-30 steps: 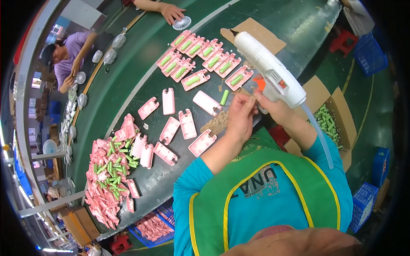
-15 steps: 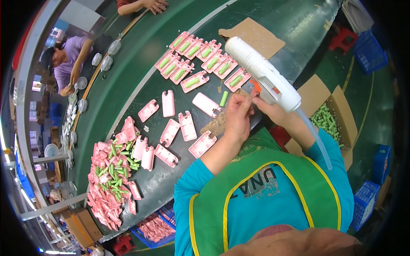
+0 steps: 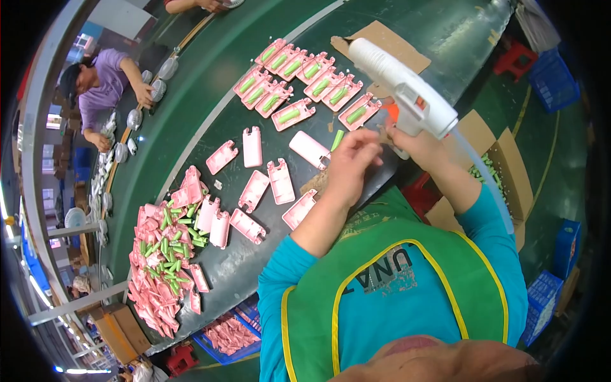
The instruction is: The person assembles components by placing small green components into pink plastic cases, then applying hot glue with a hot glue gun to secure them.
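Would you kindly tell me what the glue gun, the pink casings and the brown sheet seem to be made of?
The glue gun: apparently hard plastic, white, mostly smooth.
The pink casings: probably moulded plastic, thin-walled, softly shiny.
The brown sheet: likely cardboard, matte, with ragged edges.

Has a green floor (image 3: 552, 191) with a yellow line (image 3: 522, 109), a red plastic stool (image 3: 515, 58), and, at left, windows (image 3: 54, 121) and lit fluorescent tubes (image 3: 38, 293).
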The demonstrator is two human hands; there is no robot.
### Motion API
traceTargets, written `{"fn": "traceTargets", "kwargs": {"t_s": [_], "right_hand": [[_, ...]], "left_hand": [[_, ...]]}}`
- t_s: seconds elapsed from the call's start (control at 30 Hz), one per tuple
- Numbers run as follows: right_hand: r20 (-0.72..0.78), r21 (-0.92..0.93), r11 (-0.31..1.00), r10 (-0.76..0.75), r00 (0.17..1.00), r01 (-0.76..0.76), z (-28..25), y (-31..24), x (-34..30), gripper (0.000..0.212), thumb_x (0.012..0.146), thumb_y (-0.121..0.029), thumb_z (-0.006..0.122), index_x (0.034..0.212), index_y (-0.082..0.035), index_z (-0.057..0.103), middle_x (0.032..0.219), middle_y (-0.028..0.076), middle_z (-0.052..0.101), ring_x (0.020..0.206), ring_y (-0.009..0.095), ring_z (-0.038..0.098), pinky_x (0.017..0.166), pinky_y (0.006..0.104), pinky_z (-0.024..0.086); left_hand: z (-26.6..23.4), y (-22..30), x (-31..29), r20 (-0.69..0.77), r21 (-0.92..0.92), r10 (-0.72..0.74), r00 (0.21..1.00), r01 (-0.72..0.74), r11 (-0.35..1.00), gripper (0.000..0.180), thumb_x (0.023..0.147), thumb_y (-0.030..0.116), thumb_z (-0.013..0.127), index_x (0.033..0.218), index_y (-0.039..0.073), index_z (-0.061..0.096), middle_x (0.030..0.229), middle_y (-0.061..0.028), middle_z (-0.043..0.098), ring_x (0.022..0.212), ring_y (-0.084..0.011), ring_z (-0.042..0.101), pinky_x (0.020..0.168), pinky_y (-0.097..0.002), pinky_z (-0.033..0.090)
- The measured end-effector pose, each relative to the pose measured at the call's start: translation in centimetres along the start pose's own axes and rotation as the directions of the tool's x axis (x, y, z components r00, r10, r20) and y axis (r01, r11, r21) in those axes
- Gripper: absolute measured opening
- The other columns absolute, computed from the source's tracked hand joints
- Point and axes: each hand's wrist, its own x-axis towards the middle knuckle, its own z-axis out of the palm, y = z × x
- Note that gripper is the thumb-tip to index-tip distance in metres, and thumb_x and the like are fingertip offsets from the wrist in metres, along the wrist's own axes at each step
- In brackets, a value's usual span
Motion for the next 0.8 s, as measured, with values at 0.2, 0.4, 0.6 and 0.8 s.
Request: {"fn": "traceTargets", "kwargs": {"t_s": [0.2, 0.4, 0.6, 0.8], "right_hand": [[0.064, 0.097, 0.995, -0.009, 0.998, 0.002, 0.2, -0.6, -0.4, 0.048, 0.084, -0.004, 0.065, 0.130, 0.000, 0.051, 0.094, 0.003, 0.057, 0.088, 0.010, 0.055, 0.075, 0.0262, 0.048], [0.034, 0.000, 0.995, -0.098, 0.995, 0.098, 0.7, -1.4, -0.7, 0.020, 0.085, -0.006, 0.069, 0.102, -0.004, 0.059, 0.093, 0.001, 0.059, 0.086, 0.009, 0.055, 0.074, 0.0263, 0.048], [0.054, -0.028, 0.998, -0.051, 0.997, 0.052, 0.9, -0.9, -0.8, 0.017, 0.085, -0.006, 0.069, 0.100, -0.004, 0.061, 0.090, 0.002, 0.060, 0.084, 0.009, 0.056, 0.072, 0.0268, 0.049], [0.061, -0.185, 0.975, -0.110, 0.992, 0.120, 0.6, 0.6, -0.5, 0.025, 0.084, -0.004, 0.068, 0.109, -0.002, 0.062, 0.089, 0.005, 0.065, 0.081, 0.011, 0.061, 0.071, 0.0286, 0.051]], "left_hand": [[-0.8, 0.2, -0.7, 0.074, -0.119, 0.043, 0.996, -0.034, 0.992, 0.056, 0.102, 0.043, 0.046, 0.134, -0.002, 0.050, 0.132, -0.0129, 0.054, 0.123, -0.0248, 0.050, 0.092, -0.0390, 0.047], [0.8, 0.3, -1.8, 0.065, 0.068, 0.151, 0.986, -0.155, 0.986, 0.059, 0.101, 0.043, 0.046, 0.139, -0.003, 0.046, 0.141, -0.0150, 0.047, 0.131, -0.0273, 0.044, 0.099, -0.0405, 0.043], [1.0, 0.6, -2.6, 0.371, 0.872, 0.445, 0.815, -0.471, 0.135, 0.066, 0.089, 0.036, 0.062, 0.141, 0.000, 0.042, 0.139, -0.0205, 0.045, 0.130, -0.0415, 0.041, 0.110, -0.0492, 0.031], [1.9, 1.1, -3.0, 0.369, 0.928, 0.340, 0.865, -0.361, -0.089, 0.078, 0.075, 0.036, 0.076, 0.137, -0.001, 0.046, 0.138, -0.0189, 0.045, 0.132, -0.0401, 0.039, 0.104, -0.0495, 0.036]]}}
